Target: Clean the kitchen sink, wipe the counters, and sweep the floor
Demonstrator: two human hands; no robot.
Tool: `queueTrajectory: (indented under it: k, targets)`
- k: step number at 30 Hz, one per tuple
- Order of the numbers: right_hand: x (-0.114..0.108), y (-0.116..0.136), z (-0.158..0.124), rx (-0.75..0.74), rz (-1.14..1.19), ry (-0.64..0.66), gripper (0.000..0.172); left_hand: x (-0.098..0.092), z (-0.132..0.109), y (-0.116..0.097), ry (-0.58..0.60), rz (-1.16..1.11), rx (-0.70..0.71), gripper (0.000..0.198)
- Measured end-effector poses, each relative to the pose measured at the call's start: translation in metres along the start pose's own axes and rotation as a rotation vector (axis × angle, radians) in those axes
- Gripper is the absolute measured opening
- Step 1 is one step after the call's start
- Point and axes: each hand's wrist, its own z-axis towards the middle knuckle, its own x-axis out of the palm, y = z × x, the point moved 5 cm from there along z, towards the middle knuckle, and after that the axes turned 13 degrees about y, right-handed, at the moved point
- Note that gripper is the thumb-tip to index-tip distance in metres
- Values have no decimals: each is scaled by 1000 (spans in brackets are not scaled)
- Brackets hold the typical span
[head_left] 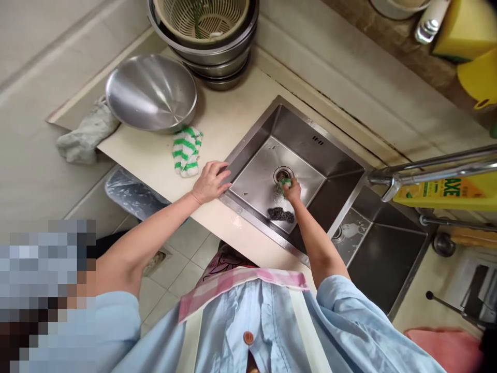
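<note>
— What stood around the sink (298,122) when you looked in?

— On the counter (229,111) to its left lay a green-and-white striped cloth (187,150). Behind that a steel bowl (151,92) sat tilted, its edge on a grey rag (85,137). A stack of bowls (217,59) topped by a plastic colander (202,15) stood in the corner. The tap (427,171) reached in from the right, well apart from the working hand, above a yellow soap bottle (450,192) and the second basin (384,248).

— Anything you couldn't make out?

— The green scrubber (285,182) was mostly buried in the fist. Only a scrap showed, so I couldn't tell sponge from cloth. The soap bottle ran off the edge of my view.

— And the hands?

— The right hand (292,192) was down on the sink floor, arm stretched out, fingers closed around the green scrubber just beside the drain (282,172). A dark scouring pad (280,214) lay on the floor near the wrist, apart from the hand. The left hand (212,182) rested palm down on the counter at the sink's left rim, fingers loosely spread and holding nothing, their tips just over the rim.
</note>
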Motion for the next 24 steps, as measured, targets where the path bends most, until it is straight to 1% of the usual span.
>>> queueTrajectory:
  k: [2, 4, 6, 7, 9, 11, 13, 15, 17, 18, 19, 20, 21, 22, 23, 24]
  targets:
    - [-16, 28, 36, -5, -13, -54, 27, 3, 1, 0, -2, 2, -8, 35]
    - [-28, 57, 82, -17, -26, -98, 29, 4, 0, -2, 13, 13, -16, 33]
    - [-26, 83, 131, -6, -36, -121, 32, 3, -2, -5, 31, 29, -21, 31]
    - [-19, 93, 153, 21, -39, -118, 34, 2, -2, -6, 41, 38, -24, 31]
    - [5, 107, 186, 90, -42, -93, 37, 1, -3, -8, 58, 60, -29, 29]
    - [35, 114, 201, 118, -68, -81, 43, 0, -3, -10, 64, 90, -32, 28]
    - [59, 114, 196, 64, -160, -70, 49, -2, -2, -11, 60, 119, -30, 27]
    - [74, 106, 177, -73, -307, 7, 51, -3, -1, -12, 64, 128, -34, 26]
    - [78, 90, 151, -249, -444, 172, 49, -3, -1, -12, 82, 107, -42, 25]
    - [76, 80, 137, -305, -493, 249, 47, -3, 0, -12, 90, 93, -46, 25]
    - [72, 69, 123, -317, -526, 294, 45, -3, 0, -12, 93, 84, -48, 24]
    - [66, 60, 110, -285, -540, 293, 42, -3, 0, -12, 91, 81, -48, 24]
    - [63, 54, 96, -234, -535, 255, 42, -3, 0, -13, 86, 84, -46, 24]
    - [64, 52, 81, -198, -515, 210, 42, -3, 1, -13, 81, 89, -46, 23]
    - [72, 56, 64, -207, -489, 193, 44, -3, 1, -13, 79, 91, -49, 23]
    - [88, 64, 46, -261, -466, 212, 46, -3, 1, -12, 81, 88, -55, 23]
